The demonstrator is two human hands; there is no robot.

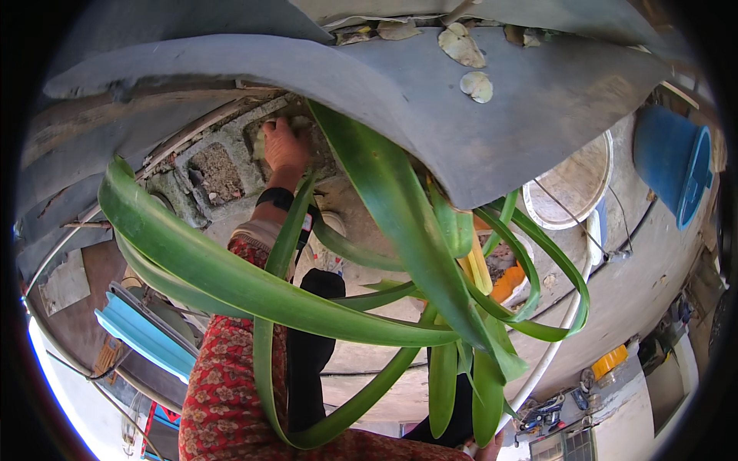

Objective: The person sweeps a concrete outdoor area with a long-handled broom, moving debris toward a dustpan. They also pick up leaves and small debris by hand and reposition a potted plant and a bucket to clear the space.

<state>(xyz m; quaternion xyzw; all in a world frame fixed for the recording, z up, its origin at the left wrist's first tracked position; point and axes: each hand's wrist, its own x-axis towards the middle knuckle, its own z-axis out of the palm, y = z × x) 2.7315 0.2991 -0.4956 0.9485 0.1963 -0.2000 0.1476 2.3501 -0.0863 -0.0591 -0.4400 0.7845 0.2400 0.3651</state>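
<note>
My left hand point(285, 147) reaches down into a hollow of a grey concrete block point(245, 167), its fingers bent. Whether the fingers grip anything is hidden. A dark band and a small device point(305, 227) are strapped at that wrist. Long green strap-shaped leaves point(277, 299) of a plant spread across the view, in front of my sleeve point(213, 369) with its red flower print. My right hand point(490, 448) shows only in part at the bottom edge, beside leaf tips and a white pipe point(545, 369); its grip cannot be made out.
Grey sheeting point(507, 115) with dry leaves point(461, 45) overhangs the top. Another block hollow holds soil point(216, 173). At right stand a white bucket point(576, 193) with a wire handle and a blue bucket point(669, 155). A light-blue plastic object point(147, 334) is at left.
</note>
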